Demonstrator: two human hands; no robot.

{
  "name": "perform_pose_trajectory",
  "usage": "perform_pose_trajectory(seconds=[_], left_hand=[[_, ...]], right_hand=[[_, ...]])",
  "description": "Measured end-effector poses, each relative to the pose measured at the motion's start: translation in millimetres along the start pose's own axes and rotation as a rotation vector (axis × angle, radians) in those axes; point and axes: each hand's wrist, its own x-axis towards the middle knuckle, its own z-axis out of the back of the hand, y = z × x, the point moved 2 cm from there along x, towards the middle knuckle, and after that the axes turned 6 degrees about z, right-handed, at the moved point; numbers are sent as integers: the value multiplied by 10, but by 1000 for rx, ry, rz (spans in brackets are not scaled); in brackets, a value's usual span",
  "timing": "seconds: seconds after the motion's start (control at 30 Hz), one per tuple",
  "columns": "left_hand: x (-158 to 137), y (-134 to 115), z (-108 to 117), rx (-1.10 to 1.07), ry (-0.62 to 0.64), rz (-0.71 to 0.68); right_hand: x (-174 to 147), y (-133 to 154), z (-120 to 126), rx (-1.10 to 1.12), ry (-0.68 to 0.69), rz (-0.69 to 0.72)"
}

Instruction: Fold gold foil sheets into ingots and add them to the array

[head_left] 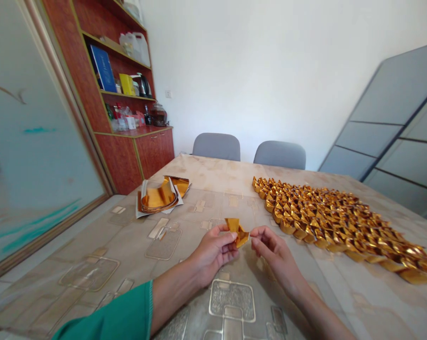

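Note:
My left hand (218, 248) is closed around a small folded piece of gold foil paper (242, 237), its thumb pressed on the near side. One flap of the paper stands up above the fingers, and another points to the right. At that right-hand corner are the thumb and forefinger of my right hand (272, 248), bent together in a pinch at the paper's tip. The other fingers of that hand are curled. Both hands are held above the patterned tablecloth (195, 278).
A bent stack of gold foil sheets (159, 196) lies on the left. Many folded gold paper pieces (322, 212) stand in packed rows on the right. Two grey chairs (216, 145) are behind the table, and a red-brown cabinet (119, 156) is at the back left.

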Motion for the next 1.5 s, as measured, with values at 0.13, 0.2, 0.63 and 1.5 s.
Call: perform_pose_trajectory(seconds=[0.13, 0.2, 0.63, 1.5], left_hand=[[-2, 1, 10, -25, 26, -33], [-12, 9, 8, -20, 41, -38], [-90, -78, -93, 178, -45, -472], [-4, 2, -36, 269, 42, -462]], right_hand=[[-16, -67, -34, 0, -6, 28], [-19, -99, -45, -15, -19, 29], [-35, 20, -40, 63, 67, -12], [-24, -27, -12, 3, 35, -3]])
